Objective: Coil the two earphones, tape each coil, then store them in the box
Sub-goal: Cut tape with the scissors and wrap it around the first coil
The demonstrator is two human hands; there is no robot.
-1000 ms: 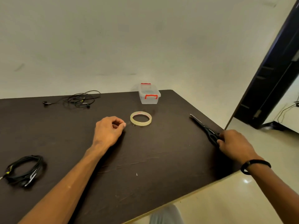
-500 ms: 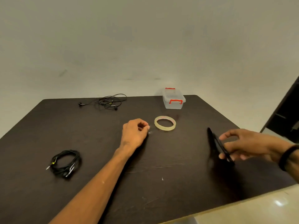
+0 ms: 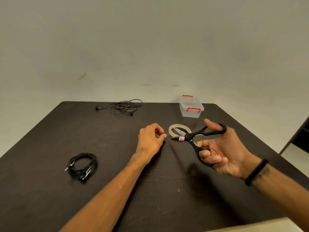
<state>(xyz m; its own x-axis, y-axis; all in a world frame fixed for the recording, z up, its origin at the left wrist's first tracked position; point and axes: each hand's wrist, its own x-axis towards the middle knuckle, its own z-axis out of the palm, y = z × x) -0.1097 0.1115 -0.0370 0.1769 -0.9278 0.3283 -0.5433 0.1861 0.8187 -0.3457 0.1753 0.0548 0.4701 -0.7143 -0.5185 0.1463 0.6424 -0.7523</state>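
My left hand (image 3: 151,139) rests on the dark table (image 3: 117,190), its thumb and fingers pinching the free end of clear tape pulled from the tape roll (image 3: 179,130) just to its right. My right hand (image 3: 222,151) holds black scissors (image 3: 198,139) by the handles, thumb and fingers through the loops, blades spread apart and pointing left over the roll. A coiled black earphone (image 3: 82,164) lies at the near left. A second, loose earphone (image 3: 124,107) lies tangled at the far edge. The clear box (image 3: 191,107) with red clips stands lidded at the far right.
A plain wall rises behind the table. A dark door or cabinet (image 3: 301,136) shows at the right edge. The table's near edge runs diagonally at the lower right.
My right hand lifted the scissors off the table's right edge, carried them left to the tape roll and spread the blades. My left hand kept pinching the tape end. The view shifted left.
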